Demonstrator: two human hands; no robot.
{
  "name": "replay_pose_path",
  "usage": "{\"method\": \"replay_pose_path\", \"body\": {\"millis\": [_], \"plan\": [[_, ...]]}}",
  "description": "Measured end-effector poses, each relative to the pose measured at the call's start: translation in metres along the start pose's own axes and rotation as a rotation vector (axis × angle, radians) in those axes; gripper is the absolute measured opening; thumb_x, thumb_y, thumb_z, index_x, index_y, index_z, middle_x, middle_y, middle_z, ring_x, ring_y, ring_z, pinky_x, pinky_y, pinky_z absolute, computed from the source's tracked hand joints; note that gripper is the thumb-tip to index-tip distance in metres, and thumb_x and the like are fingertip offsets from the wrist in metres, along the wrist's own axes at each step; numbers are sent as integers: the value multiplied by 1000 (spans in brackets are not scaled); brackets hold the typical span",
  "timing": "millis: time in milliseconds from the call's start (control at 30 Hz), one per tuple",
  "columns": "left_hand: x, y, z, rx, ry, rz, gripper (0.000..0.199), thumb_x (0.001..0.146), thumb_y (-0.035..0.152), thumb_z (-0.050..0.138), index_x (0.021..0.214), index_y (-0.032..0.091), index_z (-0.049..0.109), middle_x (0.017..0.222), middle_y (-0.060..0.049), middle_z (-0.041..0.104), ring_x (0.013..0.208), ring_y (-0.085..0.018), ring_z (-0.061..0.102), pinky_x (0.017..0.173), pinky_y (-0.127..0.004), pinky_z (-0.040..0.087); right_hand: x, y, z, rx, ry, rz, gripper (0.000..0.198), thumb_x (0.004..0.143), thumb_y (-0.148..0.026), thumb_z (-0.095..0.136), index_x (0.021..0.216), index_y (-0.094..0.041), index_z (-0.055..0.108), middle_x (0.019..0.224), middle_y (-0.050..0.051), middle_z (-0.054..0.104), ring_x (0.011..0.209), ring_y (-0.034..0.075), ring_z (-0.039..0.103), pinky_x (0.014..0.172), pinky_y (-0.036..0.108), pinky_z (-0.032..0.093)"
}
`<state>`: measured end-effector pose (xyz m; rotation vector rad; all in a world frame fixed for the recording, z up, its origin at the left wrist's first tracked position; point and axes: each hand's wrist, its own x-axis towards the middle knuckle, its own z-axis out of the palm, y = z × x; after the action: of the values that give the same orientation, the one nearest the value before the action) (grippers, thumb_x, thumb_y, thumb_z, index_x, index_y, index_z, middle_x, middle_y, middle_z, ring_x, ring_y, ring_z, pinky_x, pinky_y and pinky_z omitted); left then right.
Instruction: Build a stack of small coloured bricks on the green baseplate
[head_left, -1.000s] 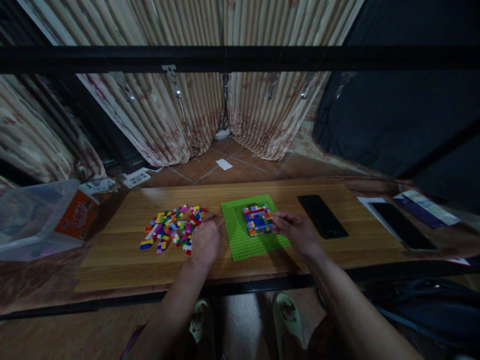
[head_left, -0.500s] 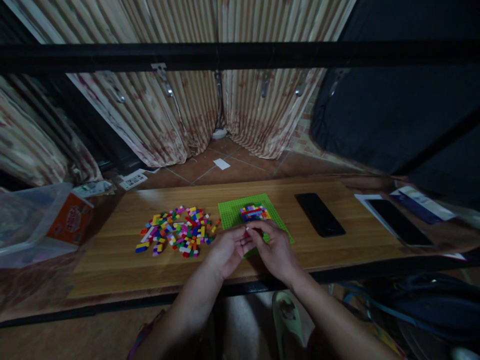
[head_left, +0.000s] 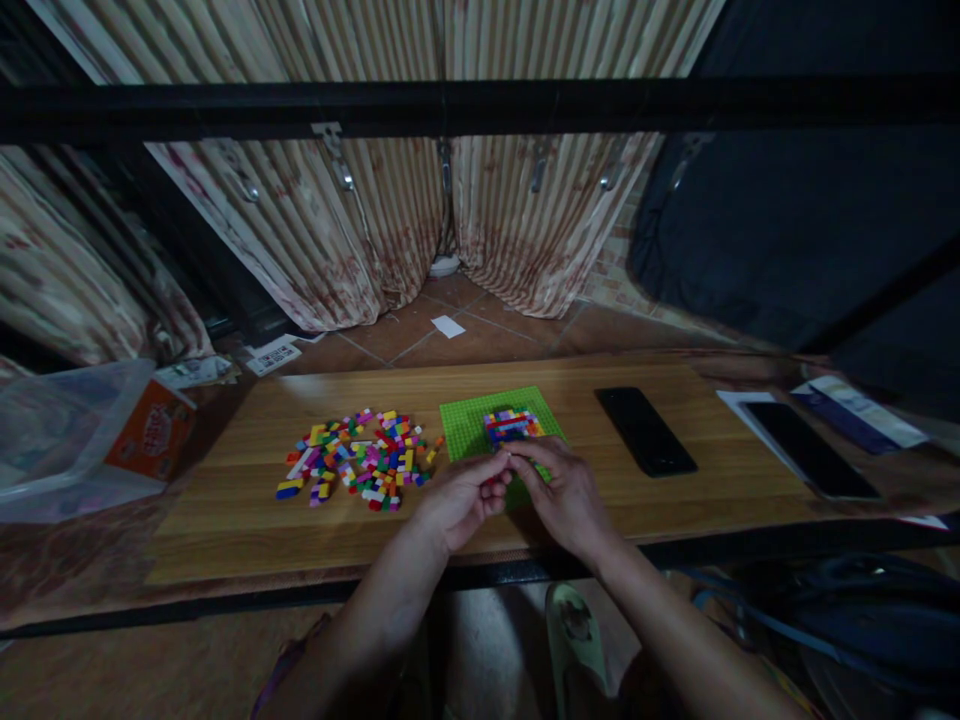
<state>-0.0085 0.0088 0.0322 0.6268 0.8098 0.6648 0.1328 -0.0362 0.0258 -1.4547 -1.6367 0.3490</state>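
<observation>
multicoloured brick build [head_left: 513,424] on green baseplate [head_left: 465,425], loose bricks [head_left: 373,461] scattered left

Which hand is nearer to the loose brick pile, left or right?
Left. The left hand is just right of the loose brick pile, its fingers pointing away from it; the right hand is farther right, partly over the green baseplate.

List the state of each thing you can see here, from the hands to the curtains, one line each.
Left hand: fingers curled, fingertips meeting the right hand's.
Right hand: fingers bent in; any small piece held is too small to tell.
Loose bricks: scattered, unsorted by colour.
Brick build: assembled, partly hidden.
Green baseplate: flat, partly covered.
Nearer black slab: flat, unlit.
Striped curtains: hanging, gathered in folds.
</observation>
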Motion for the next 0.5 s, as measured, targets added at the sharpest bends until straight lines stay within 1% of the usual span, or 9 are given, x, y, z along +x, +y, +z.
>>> {"method": "replay_pose_path", "body": {"millis": [67, 133, 233, 300, 367, 433, 500], "plan": [[0, 0, 2, 9, 36, -26, 26, 60, 31, 81, 68, 12, 67, 63, -1, 59, 53, -5, 49, 49, -17, 36, 0, 1, -1, -19, -10, -4, 19, 89, -29, 53, 99, -25, 68, 94, 4, 69, 90, 20, 60, 82, 36, 48], [0, 0, 4, 56, 62, -21, 28, 57, 33, 81, 68, 11, 66, 61, 0, 57, 51, -4, 48, 47, -17, 34, 1, 5, -3, -33, -25, -29, 18, 89, -29, 52, 95, -25, 69, 92, 3, 69, 90, 20, 60, 83, 37, 47], [1, 0, 1, 151, 87, -6, 31, 61, 39, 77, 72, 10, 68, 61, 1, 55, 48, -3, 44, 45, -17, 31, 2, 15, -5, -57, -5, -36, 17, 88, -29, 54, 90, -26, 70, 92, 3, 68, 92, 21, 58, 84, 38, 46], [3, 0, -3, 237, 138, 49, 31, 66, 40, 72, 74, 10, 68, 59, 2, 52, 46, -4, 42, 44, -18, 31, 3, 23, -5, -64, 54, 0, 15, 86, -31, 57, 88, -26, 71, 94, 4, 66, 94, 21, 57, 85, 39, 46], [5, 0, -9, 342, 223, 138, 26, 68, 37, 69, 70, 11, 66, 55, 3, 48, 44, -5, 40, 43, -19, 30, 4, 31, -5, -61, 90, 39, 14, 84, -33, 60, 87, -27, 73, 97, 4, 64, 96, 22, 56, 86, 40, 46], [7, 0, -13, 434, 297, 192, 23, 69, 34, 67, 65, 13, 63, 52, 4, 45, 43, -5, 38, 42, -19, 30, 5, 35, -3, -56, 77, 63, 13, 83, -34, 62, 86, -29, 73, 100, 4, 62, 99, 23, 55, 89, 42, 45], [9, 0, -15, 484, 331, 192, 22, 69, 34, 66, 63, 14, 62, 50, 4, 43, 43, -5, 36, 42, -19, 30, 5, 36, 1, -57, 41, 65, 12, 82, -35, 63, 85, -31, 74, 104, 4, 61, 103, 23, 53, 90, 43, 44]]}}
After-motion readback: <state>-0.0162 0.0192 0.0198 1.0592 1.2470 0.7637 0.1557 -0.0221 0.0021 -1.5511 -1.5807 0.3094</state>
